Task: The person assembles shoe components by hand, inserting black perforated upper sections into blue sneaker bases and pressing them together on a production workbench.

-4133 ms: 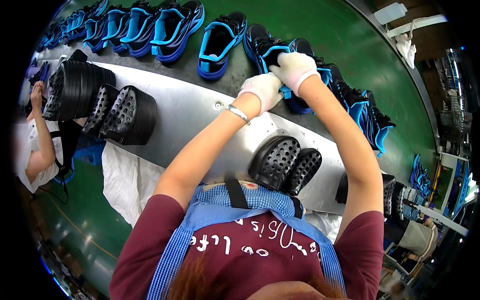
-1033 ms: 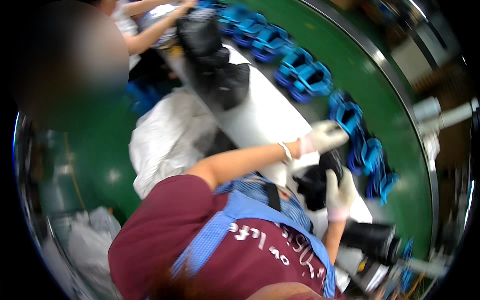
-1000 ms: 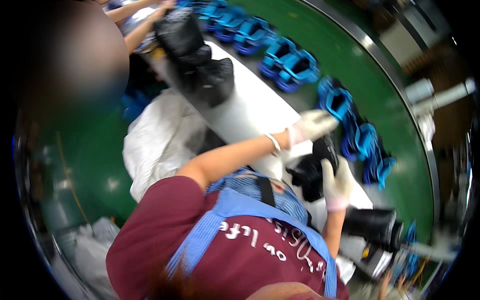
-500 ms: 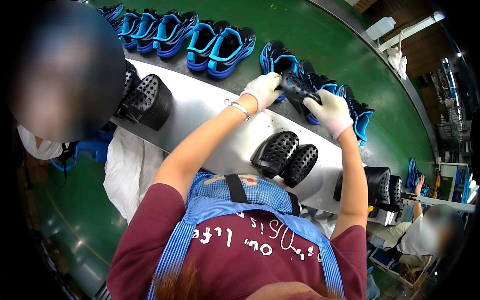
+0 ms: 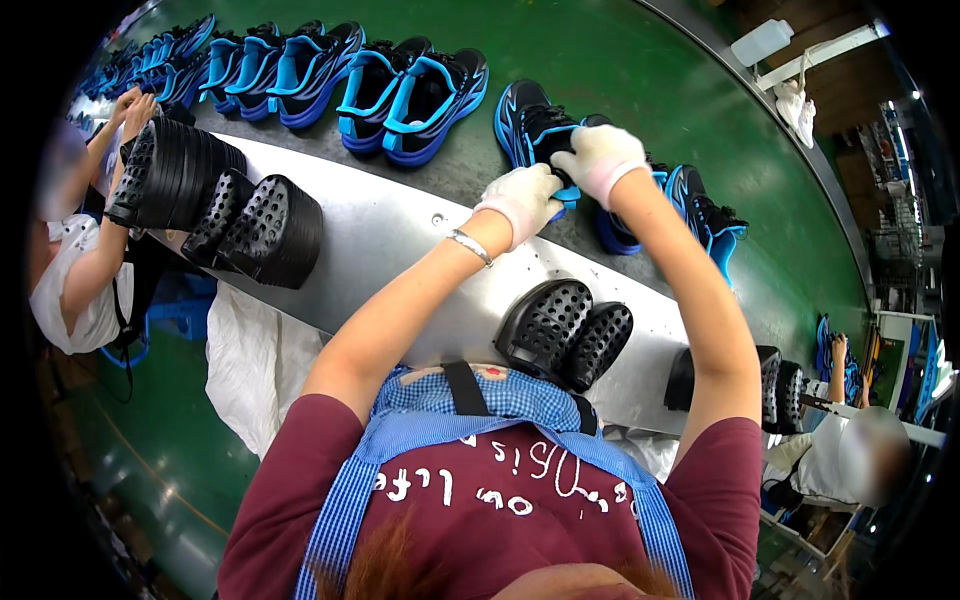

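Note:
A black and blue sneaker point(image 5: 533, 120) stands on the green belt in front of me, its heel toward me. My left hand point(image 5: 525, 200), in a white glove, is closed at its heel. Over the shoe's opening is my gloved right hand point(image 5: 603, 162), its fingers bent down. Whatever that hand holds is hidden. Near my apron, a pair of black perforated shoe trees point(image 5: 565, 330) lies on the metal ledge point(image 5: 400, 230). Beside my right hand stand more blue and black sneakers point(image 5: 700, 215).
Sneakers line the green belt point(image 5: 640, 80) to the left, with a pair point(image 5: 415, 100) nearest. Stacks of black shoe trees point(image 5: 270, 230) rest on the ledge at left and right. A co-worker's hands point(image 5: 130, 110) reach in from the left; another person point(image 5: 830, 450) sits far right.
The black perforated shoe tree seen in my right hand is now out of sight. That hand has moved left, over the sneaker. The sneakers on the belt have shifted slightly left.

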Action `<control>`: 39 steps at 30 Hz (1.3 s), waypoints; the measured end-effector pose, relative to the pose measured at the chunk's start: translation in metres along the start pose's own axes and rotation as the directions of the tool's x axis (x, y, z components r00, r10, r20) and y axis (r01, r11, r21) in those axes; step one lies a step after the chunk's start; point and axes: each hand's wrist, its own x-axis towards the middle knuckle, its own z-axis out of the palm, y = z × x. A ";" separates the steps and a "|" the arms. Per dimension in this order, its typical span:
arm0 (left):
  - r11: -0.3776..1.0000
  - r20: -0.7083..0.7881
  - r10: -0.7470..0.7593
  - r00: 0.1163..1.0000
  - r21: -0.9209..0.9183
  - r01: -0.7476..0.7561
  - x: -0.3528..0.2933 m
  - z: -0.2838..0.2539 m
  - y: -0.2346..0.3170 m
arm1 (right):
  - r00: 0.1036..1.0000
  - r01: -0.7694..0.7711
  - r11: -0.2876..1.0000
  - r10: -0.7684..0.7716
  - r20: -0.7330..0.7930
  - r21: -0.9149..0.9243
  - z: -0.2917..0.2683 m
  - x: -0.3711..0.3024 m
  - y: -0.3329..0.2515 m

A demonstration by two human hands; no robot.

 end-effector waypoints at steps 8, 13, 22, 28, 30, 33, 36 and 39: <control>0.961 0.307 -0.274 0.912 0.133 0.244 0.016 -0.016 -0.003 | 1.000 0.026 0.999 -0.026 -0.014 -0.042 0.043 0.029 -0.025; 0.974 0.357 -0.222 0.907 0.123 0.190 0.025 -0.011 -0.015 | 0.990 0.027 0.995 -0.040 -0.133 -0.098 0.061 0.050 -0.022; 0.970 0.339 -0.240 0.910 0.125 0.209 0.022 -0.019 -0.023 | 1.000 -0.024 0.999 0.024 0.006 0.021 0.030 0.038 -0.038; 0.983 0.327 -0.177 0.928 0.102 0.152 0.027 -0.011 -0.032 | 0.999 0.041 0.998 -0.039 0.032 -0.047 0.025 0.041 -0.037; 0.971 0.356 -0.234 0.905 0.139 0.197 0.025 -0.020 -0.025 | 0.999 0.029 1.000 -0.029 -0.017 0.001 0.032 0.048 -0.038; 0.965 0.372 -0.237 0.897 0.198 0.172 0.031 -0.028 -0.014 | 0.998 0.035 0.999 -0.034 -0.053 0.015 0.035 0.052 -0.029; 0.964 0.324 -0.221 0.920 0.215 0.156 0.028 -0.019 -0.020 | 0.994 0.050 0.997 -0.044 -0.098 0.060 0.043 0.052 -0.027; 0.963 0.277 -0.170 0.946 0.249 0.101 0.023 -0.014 -0.029 | 0.998 0.052 0.975 -0.045 -0.039 0.217 0.030 0.028 -0.026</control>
